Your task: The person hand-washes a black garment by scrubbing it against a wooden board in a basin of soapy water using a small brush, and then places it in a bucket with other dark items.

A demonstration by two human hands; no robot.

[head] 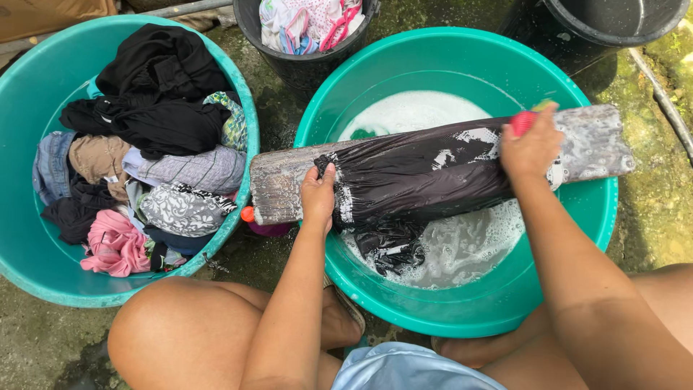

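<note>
Wet, mossy concrete ground (642,209) lies under everything in the head view, with a dark hose (668,108) running along its right edge. On it sits a teal wash basin (462,310) holding soapy water (469,249), and a weathered wooden washboard (278,184) lies across the basin's rim from left to right. A wet black garment (419,177) is draped over the middle of the board, streaked with suds, and its lower end hangs down into the foam.

The left hand (318,198) rests flat on the garment's left end, fingers (328,177) pressed together and pointing away from the person, pinning the cloth to the board. The right hand (532,144) is curled around a scrub brush (523,121) with a red body, pressed to the garment's right end; a bit of green shows beside it, possibly part of the brush.

To the left stands a second teal basin (43,282) piled with dry laundry (155,152): black pieces on top, grey patterned cloth, denim, and a pink item near its front. Above, between the basins, a black bucket (307,65) holds pale clothes with pink trim, and another black bucket (599,29) stands at the upper right. The person's bare knees frame the lower edge
</note>
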